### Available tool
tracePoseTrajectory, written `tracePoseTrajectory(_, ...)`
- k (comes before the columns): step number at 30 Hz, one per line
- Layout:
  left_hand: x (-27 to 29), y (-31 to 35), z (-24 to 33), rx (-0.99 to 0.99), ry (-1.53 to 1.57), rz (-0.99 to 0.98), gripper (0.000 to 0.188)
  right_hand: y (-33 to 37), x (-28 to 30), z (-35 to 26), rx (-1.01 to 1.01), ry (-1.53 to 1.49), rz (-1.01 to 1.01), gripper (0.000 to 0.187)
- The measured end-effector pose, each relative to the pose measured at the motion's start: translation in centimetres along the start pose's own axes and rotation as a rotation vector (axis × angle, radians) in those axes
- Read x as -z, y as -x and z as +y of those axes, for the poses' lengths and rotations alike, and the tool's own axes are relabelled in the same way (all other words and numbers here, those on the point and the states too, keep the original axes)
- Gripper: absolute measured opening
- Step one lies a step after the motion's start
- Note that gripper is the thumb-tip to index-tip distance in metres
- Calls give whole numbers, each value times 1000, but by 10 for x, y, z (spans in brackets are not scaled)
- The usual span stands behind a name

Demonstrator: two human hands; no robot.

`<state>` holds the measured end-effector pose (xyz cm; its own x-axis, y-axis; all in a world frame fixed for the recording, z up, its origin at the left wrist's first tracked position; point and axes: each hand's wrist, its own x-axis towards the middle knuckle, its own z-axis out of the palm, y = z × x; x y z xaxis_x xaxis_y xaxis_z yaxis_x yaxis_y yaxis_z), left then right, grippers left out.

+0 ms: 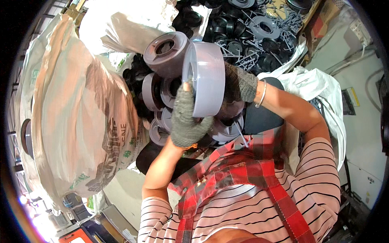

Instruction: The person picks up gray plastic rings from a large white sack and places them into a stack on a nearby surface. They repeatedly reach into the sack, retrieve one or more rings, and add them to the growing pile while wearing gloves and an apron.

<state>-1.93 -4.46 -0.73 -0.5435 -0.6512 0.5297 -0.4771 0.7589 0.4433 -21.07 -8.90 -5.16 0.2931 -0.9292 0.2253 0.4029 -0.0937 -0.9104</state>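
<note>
A large pale grey plastic ring (211,77), wide-walled and shiny, is held up on edge in front of me. My left hand (185,119), in a grey knit glove with the thumb tip bare, grips its lower left rim. Against the ring's right side is my right hand (242,83), gloved in grey-brown; its fingers pass behind the ring and are hidden. Touching the ring's left is a similar grey flanged part (166,52). Below it lie more grey rings (152,92), and another flanged part (229,131) rests near my lap.
Black round caps (223,27) and thin grey plastic sticks (247,60) are heaped beyond my hands. A bulging woven sack (77,121) stands at left, a white sack (125,24) behind. White sacking (314,87) hangs at right beside a pale cabinet (362,133).
</note>
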Motion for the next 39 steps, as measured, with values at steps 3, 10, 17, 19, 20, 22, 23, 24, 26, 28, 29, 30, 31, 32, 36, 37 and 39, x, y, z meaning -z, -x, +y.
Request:
tracePoseTrajectory(3, 30, -36, -28, -150, -277, 40, 91, -29, 40, -26, -250, 848, 84, 33)
tracePoseTrajectory(10, 47, -65, -88, 351, -173, 18, 75, -47, 292, -3, -598, 1866, 140, 56)
tracePoseTrajectory(17, 24, -55, -65, 252, -105, 84, 60, -49, 331, 19, -863, 1554, 159, 99)
tracePoseTrajectory(19, 20, -50, -54, 221, -66, 69, 56, -61, 296, 7, -875, 1554, 111, 100)
tracePoseTrajectory(20, 16, -47, -52, 198, 2, 66, 56, -60, 290, 5, -857, 1594, 138, 101)
tracePoseTrajectory(22, 10, -50, -40, 160, 110, 30, 55, -55, 295, 3, -674, 1648, 228, 94)
tracePoseTrajectory(23, 0, -41, -42, 195, 259, 44, 54, -49, 297, -1, -535, 1544, 313, 88)
tracePoseTrajectory(24, -5, -41, -34, 341, 412, 13, 53, -46, 296, -4, -392, 1436, 386, 82)
tracePoseTrajectory(26, -25, -36, -18, 637, 961, 76, 49, -40, 274, -17, -256, 998, 427, 65)
tracePoseTrajectory(28, -31, -43, -8, 911, 1166, -15, 43, -26, 236, -44, -274, 330, 462, 43)
tracePoseTrajectory(29, -42, -45, -7, 1018, 1282, -29, 41, -10, 241, -32, -88, 134, 287, 43)
tracePoseTrajectory(30, -53, -45, -6, 1062, 1386, 46, 39, -1, 231, -32, 9, 324, 201, 44)
tracePoseTrajectory(31, -67, -43, -5, 1101, 1493, 125, 37, 9, 220, -33, 123, 506, 133, 44)
tracePoseTrajectory(32, -79, -38, -11, 1145, 1595, 215, 36, 19, 189, -33, 146, 1069, 153, 46)
tracePoseTrajectory(36, -84, -29, -18, 1204, 1799, 361, 23, 46, 145, -8, 346, 1574, 252, 41)
tracePoseTrajectory(37, -81, -20, -20, 1155, 1631, 403, 19, 46, 125, -10, 429, 1582, 280, 37)
tracePoseTrajectory(39, -71, -4, -22, 1049, 1302, 469, 12, 43, 101, -36, 452, 1437, 187, 34)
